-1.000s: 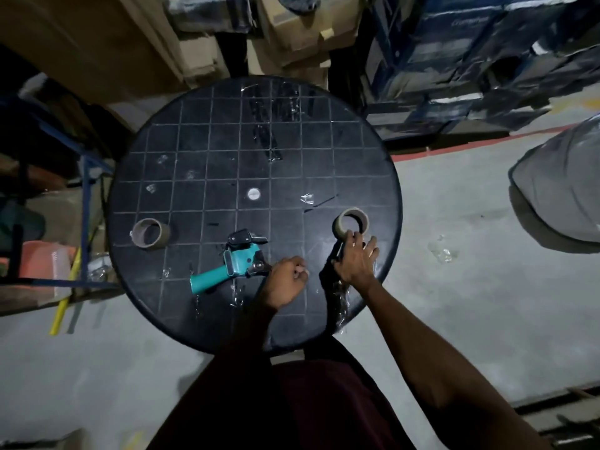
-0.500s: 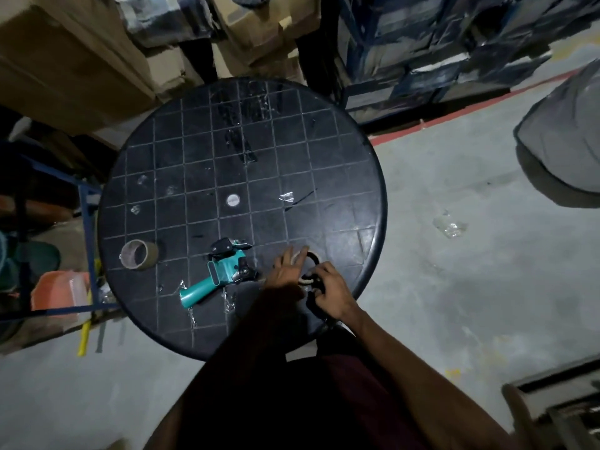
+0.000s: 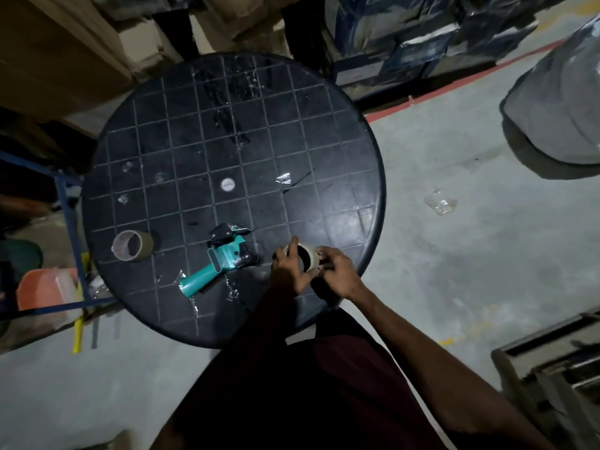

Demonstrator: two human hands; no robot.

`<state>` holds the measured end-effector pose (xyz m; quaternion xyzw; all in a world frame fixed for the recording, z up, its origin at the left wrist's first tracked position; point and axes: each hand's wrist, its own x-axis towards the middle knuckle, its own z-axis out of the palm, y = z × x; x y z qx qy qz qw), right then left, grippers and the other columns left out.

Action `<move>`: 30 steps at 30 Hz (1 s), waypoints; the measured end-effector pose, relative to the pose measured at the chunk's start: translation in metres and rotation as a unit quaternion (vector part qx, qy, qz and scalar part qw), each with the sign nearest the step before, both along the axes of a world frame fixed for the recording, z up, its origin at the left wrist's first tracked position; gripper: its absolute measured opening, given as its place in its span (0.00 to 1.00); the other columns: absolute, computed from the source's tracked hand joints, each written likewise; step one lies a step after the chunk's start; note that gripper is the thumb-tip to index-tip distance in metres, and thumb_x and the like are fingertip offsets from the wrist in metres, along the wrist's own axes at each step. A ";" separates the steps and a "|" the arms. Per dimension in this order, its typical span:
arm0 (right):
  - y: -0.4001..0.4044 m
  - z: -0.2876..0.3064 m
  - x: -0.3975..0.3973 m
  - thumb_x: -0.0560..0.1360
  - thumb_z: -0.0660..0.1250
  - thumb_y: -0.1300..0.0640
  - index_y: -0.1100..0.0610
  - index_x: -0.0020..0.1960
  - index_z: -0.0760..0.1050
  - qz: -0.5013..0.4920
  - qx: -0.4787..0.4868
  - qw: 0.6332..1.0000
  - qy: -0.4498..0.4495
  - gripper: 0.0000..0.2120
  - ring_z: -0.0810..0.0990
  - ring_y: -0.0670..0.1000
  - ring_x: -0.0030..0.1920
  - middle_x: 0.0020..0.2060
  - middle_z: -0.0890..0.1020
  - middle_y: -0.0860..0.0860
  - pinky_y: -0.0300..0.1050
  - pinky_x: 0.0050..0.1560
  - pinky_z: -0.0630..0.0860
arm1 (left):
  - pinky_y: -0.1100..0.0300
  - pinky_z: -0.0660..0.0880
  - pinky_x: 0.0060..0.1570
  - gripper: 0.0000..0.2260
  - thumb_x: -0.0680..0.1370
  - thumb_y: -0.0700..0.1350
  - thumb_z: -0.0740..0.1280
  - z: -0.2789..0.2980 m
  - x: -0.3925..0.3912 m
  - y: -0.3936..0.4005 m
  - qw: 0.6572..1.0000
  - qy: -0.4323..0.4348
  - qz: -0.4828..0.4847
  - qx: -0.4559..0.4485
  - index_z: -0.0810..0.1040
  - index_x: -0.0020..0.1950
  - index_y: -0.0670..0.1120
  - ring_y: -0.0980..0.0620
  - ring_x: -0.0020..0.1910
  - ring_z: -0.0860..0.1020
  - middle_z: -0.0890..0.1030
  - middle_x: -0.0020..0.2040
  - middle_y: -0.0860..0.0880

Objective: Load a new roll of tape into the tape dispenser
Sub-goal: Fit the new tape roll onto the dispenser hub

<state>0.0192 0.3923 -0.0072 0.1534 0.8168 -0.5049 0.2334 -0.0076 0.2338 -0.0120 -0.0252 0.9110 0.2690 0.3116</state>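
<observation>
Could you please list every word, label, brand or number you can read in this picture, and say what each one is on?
No text can be read in this view.
The white disc at the middle of the round table: any marking is too small and blurred.
The teal tape dispenser: no legible brand.
The tape roll held in both hands: no print legible.
The stacked cartons behind the table: printing blurred.

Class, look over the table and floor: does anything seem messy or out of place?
Yes. Crumpled scraps of clear tape cling to the table near the dispenser, and another clear wad lies on the floor. An empty core sits at the left edge.
</observation>
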 end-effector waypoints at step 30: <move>-0.144 0.016 -0.062 0.80 0.65 0.67 0.61 0.66 0.78 -0.015 -0.022 1.000 -0.006 0.15 0.85 0.49 0.39 0.50 0.84 0.60 0.36 0.39 0.81 | 0.43 0.60 0.75 0.54 0.69 0.52 0.79 0.038 -0.033 -0.158 0.999 -0.002 -0.003 0.046 0.45 0.83 0.47 0.36 0.77 0.55 0.57 0.81 0.46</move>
